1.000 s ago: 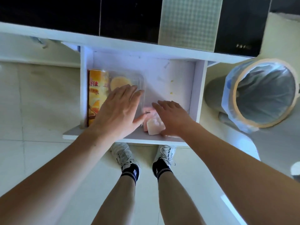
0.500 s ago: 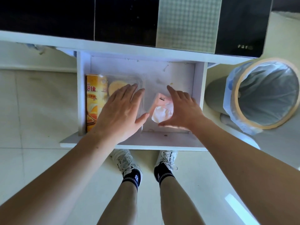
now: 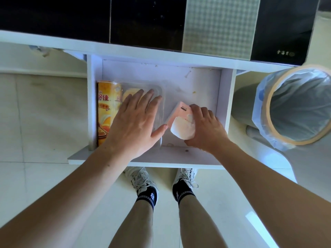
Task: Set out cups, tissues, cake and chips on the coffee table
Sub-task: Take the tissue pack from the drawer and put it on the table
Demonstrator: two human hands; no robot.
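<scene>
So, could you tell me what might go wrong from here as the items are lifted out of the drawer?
The right hand holds the pink tissue pack tilted by one end; it could slip back into the drawer. The left hand lies flat on the clear cake box, so pressing might squash the cake. The chips can lies tight beside that box and could be dragged along.

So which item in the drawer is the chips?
Look in the open white drawer under the dark cabinet. The chips can lies along its left wall, beside the clear cake box. It alone is an orange-yellow tube with printed characters.
</scene>
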